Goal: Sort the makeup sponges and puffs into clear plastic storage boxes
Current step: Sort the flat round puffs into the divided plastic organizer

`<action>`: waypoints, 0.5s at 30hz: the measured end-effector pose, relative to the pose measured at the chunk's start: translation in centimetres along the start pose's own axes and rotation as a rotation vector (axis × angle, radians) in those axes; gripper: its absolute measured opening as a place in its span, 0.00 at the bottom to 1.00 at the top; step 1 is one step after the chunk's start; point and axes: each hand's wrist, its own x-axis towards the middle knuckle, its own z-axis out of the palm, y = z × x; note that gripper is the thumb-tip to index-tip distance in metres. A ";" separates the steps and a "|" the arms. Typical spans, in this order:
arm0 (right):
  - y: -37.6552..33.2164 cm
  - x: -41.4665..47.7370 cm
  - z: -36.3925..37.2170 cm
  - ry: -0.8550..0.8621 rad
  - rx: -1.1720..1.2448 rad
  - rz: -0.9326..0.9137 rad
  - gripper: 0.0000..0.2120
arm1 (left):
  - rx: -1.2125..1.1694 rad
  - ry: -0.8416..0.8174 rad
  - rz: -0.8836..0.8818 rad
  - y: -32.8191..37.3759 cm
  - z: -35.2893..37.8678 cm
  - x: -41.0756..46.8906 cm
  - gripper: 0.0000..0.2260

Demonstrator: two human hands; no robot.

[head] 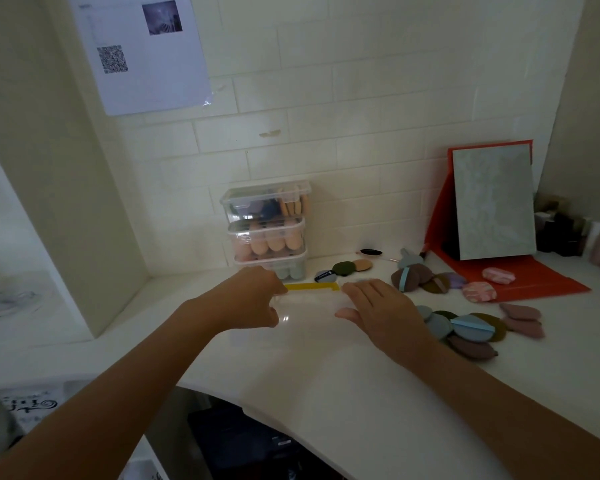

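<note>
A low clear plastic box [309, 308] with a yellow latch [309, 286] lies on the white counter [326, 382] between my hands. My left hand [253, 296] has its fingers curled at the box's left end. My right hand [378, 306] rests flat on its right end, fingers straight. Behind them, three clear boxes [267, 233] holding sponges stand stacked against the wall. Loose puffs lie to the right: blue, brown and olive ones [465, 327] nearest, a brown and purple cluster [423, 277] farther back, two pink ones [478, 291], and olive and tan ones [349, 267].
A mirror [492, 202] on a red folding stand [520, 275] leans at the back right, with small bottles [568, 233] beside it. A black applicator [371, 252] lies near the wall. A printed sheet [139, 50] hangs on the tiles. The counter's curved front edge runs below my arms.
</note>
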 end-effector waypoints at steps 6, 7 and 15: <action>-0.1 0.7 -0.5 -0.006 0.002 0.046 0.25 | -0.156 0.095 0.031 -0.1 0.2 -0.8 0.22; -0.1 0.8 -0.7 -0.011 0.017 0.066 0.24 | -0.189 0.111 0.040 -0.1 0.1 -0.9 0.22; 0.4 0.7 -0.9 -0.044 0.220 0.234 0.27 | -0.304 0.235 0.053 -0.5 -0.7 -1.2 0.19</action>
